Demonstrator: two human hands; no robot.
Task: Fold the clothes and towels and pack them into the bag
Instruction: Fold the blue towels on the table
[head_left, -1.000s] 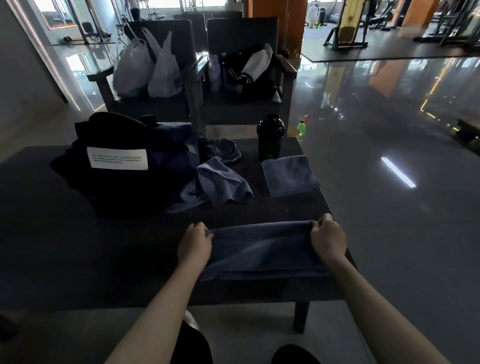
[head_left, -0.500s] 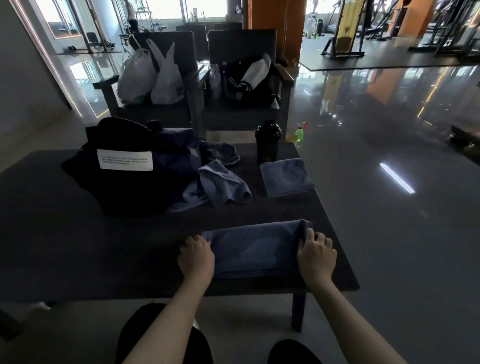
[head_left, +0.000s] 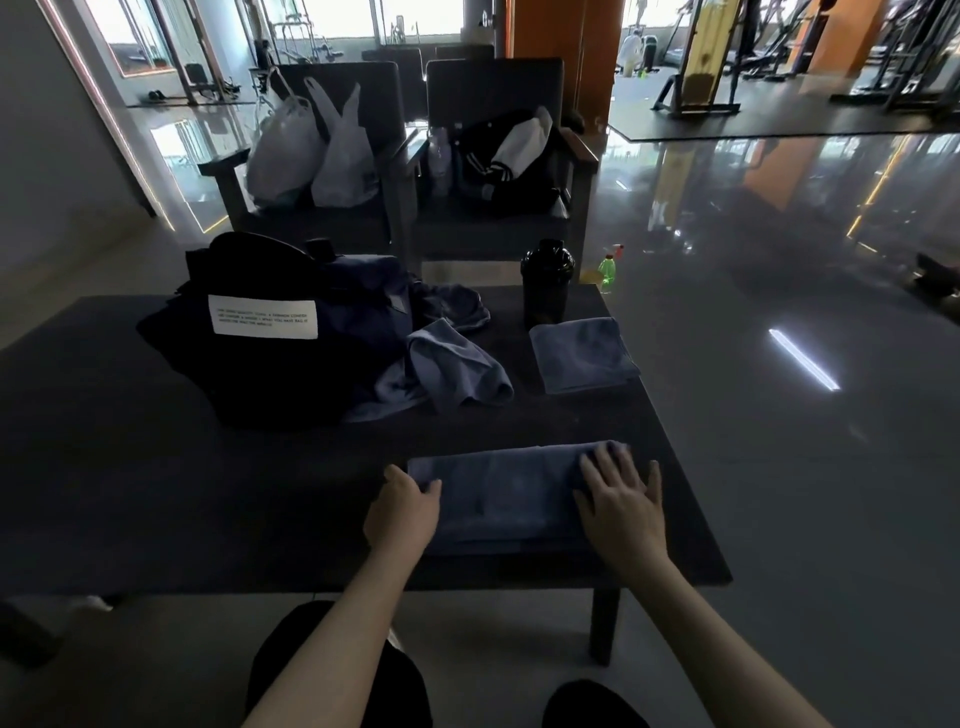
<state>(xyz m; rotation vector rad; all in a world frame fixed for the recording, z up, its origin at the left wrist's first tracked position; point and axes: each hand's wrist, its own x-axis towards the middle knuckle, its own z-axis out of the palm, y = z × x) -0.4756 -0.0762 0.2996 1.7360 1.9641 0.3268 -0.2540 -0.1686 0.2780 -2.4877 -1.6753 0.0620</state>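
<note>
Bag (head_left: 260, 358) mouth hidden (dim light)

Dim foreground, bright backlight.
I see daylight flooding from windows (head_left: 395, 18) far beyond my hands, glaring off the glossy floor (head_left: 779, 312) to their right; the table (head_left: 130, 493) beneath them stays murky, and edges bend with wide-angle distortion.

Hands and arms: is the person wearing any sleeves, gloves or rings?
No. The left hand and right hand are bare, with no gloves, and I can see no rings or watch. Both forearms are bare too; no sleeves show.
</note>
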